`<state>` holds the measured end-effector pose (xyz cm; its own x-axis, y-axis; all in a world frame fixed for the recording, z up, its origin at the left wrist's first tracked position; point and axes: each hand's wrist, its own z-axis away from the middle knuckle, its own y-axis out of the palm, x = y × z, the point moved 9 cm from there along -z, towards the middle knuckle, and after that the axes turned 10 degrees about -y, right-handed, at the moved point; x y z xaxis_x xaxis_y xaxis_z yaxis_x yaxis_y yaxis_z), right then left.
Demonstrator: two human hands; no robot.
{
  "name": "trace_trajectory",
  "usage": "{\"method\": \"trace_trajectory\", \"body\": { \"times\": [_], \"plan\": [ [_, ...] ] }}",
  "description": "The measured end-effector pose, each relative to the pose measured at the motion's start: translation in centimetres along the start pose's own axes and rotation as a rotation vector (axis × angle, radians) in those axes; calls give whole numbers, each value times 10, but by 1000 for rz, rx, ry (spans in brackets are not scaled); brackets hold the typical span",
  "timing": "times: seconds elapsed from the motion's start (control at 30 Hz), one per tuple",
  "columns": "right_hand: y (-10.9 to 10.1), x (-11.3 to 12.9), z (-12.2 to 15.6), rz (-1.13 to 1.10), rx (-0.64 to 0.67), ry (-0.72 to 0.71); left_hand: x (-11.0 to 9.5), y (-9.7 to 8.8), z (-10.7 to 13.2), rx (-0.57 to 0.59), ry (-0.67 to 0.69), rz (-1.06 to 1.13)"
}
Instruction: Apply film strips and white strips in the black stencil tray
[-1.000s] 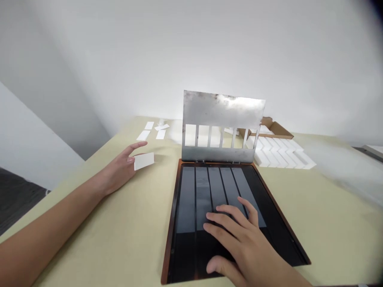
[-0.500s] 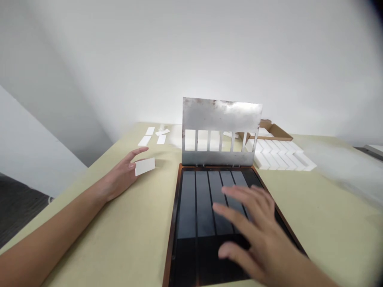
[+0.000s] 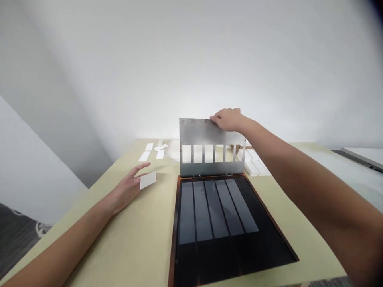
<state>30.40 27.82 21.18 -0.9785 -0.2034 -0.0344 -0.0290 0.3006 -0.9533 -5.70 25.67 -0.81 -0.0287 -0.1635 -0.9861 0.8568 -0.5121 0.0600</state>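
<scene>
My left hand (image 3: 127, 192) rests over the table's left part, thumb and fingers closed on a small white card (image 3: 148, 180), its index finger stretched forward. At the top edge of an upright metal plate (image 3: 197, 130) with a row of rectangular cutouts, my right hand (image 3: 226, 119) grips with thumb and fingers. The plate is hinged to the far end of a black tray (image 3: 215, 255) with a reddish-brown rim. Several dark glossy strips (image 3: 202, 209) lie side by side in the tray; a bare black band runs along its right side and near end.
Several white cards (image 3: 145, 156) lie at the table's far left. Behind the plate, to the right, are white stacked blocks (image 3: 253, 165) and part of a cardboard box (image 3: 239, 148), partly covered by my right arm. A white wall (image 3: 191, 59) rises behind the pale yellow table (image 3: 119, 247).
My right hand has moved from above the dark strips up to the plate's top edge and taken hold of it. The left hand still holds the white card. The view has shifted slightly.
</scene>
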Motion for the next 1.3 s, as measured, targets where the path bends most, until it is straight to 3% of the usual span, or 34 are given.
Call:
{"method": "trace_trajectory", "body": {
  "times": [0.1, 0.2, 0.3, 0.4, 0.5, 0.63, 0.8, 0.9, 0.97, 1.07, 1.13, 1.23, 1.3],
  "plan": [
    [-18, 14, 35, 34, -43, -70, 4, -2, -3, 9, -6, 3],
    [-41, 30, 90, 26, -66, -171, 9, -4, -6, 24, -11, 29],
    [-49, 62, 162, -5, -118, -413, 11, -3, -6, 36, -8, 57],
    [-31, 95, 242, 66, -234, -628, 11, 3, -4, 56, -16, 64],
    [9, 118, 303, 145, -294, -728, 10, 11, -2, 65, -23, 62],
    [46, 136, 334, 175, -345, -763, 9, 12, -2, 54, -22, 59],
    [52, 136, 338, 75, -410, -634, 13, 0, -4, 29, -12, 74],
    [36, 125, 339, 34, -539, -496, 15, -2, -4, 17, -19, 80],
    [17, 111, 325, 24, -624, -375, 15, -1, -5, 10, -22, 79],
    [-19, 88, 272, 75, -720, -268, 13, 1, -6, 15, -22, 68],
    [-37, 65, 218, 100, -714, -167, 12, 1, -8, 24, -19, 61],
    [-36, 31, 134, 84, -570, -59, 12, -1, -10, 33, -12, 58],
    [-19, 13, 92, 47, -427, -7, 12, -2, -10, 33, -8, 61]
  ]
}}
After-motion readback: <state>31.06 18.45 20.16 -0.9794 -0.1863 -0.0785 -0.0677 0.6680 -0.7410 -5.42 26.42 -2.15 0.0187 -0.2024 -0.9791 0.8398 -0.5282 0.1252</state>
